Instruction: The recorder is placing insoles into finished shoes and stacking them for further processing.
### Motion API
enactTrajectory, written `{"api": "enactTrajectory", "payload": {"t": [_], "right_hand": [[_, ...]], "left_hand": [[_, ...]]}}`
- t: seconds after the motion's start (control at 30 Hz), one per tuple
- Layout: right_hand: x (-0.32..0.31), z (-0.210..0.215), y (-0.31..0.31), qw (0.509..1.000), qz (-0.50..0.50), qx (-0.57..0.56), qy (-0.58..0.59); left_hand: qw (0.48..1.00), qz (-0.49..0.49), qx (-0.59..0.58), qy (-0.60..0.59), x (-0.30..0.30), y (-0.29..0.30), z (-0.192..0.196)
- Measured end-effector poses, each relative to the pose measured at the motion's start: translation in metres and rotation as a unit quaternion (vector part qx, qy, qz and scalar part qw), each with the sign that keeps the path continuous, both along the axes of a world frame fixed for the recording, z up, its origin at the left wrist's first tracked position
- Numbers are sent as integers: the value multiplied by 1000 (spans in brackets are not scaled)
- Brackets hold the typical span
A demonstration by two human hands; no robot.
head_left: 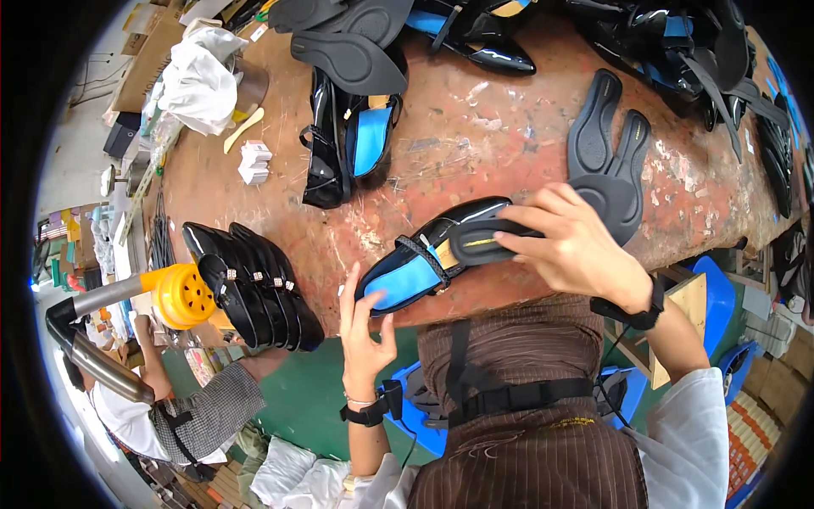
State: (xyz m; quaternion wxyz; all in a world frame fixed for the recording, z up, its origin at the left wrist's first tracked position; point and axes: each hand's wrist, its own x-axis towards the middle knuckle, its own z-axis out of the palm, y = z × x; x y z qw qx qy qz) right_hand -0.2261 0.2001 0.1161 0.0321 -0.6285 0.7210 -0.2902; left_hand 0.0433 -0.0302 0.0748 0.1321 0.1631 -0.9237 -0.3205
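Note:
A black patent shoe [462, 216] with a braided strap lies at the table's near edge, its toe to the upper right. Blue lining [403, 282] shows in its heel end. My right hand [564, 242] grips a black insole [483, 241], holding it over the front half of the shoe. At the heel, my left hand [365, 343] has its fingers apart, one fingertip over the blue lining; whether it presses there I cannot tell. More dark insoles [591, 136] lie beyond my right hand, one partly hidden by it.
Nested black shoes [254, 284] stand at the left edge beside a yellow round nozzle [182, 295]. A pair of shoes [326, 157], stacked insoles [348, 61] and a shoe pile [670, 51] sit farther back. A white cloth [199, 81] covers a can. A person [136, 407] works at left.

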Motion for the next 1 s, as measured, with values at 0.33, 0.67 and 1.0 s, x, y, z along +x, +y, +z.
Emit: {"api": "enactTrajectory", "payload": {"t": [0.33,0.67,1.0], "right_hand": [[42,-49,-86,987,126,-23,-101],[58,-54,-105,972,149,49,-178],[75,-65,-114,972,214,47,-87]], "left_hand": [[975,103,121,156,-17,26,-44],[957,121,176,196,-14,28,-51],[961,84,197,177,-6,16,-56]]}}
